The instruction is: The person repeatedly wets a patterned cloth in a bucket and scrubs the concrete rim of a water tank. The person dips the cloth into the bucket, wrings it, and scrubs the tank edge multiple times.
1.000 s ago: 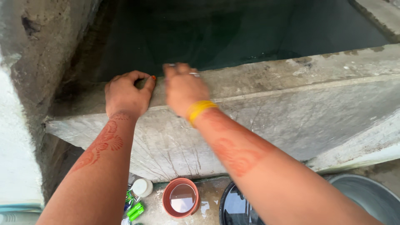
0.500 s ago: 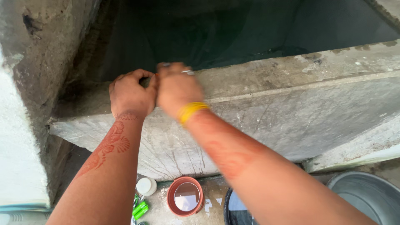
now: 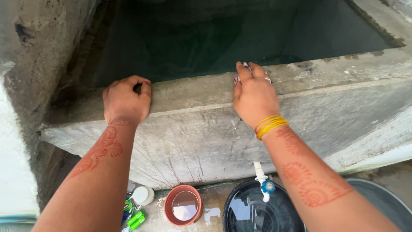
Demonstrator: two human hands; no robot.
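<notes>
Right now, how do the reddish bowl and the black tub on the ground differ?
The reddish bowl is smaller and terracotta-coloured; the black tub is wider and dark. The tub sits directly under the white tap; the bowl sits off to its left. Both are round and hold water.

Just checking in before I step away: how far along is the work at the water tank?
Done: black tub and red bowl below already hold water. In hand: right hand presses a small cloth-like thing on the tank rim; left hand grips the rim. Left: the tap isn't running.
</notes>
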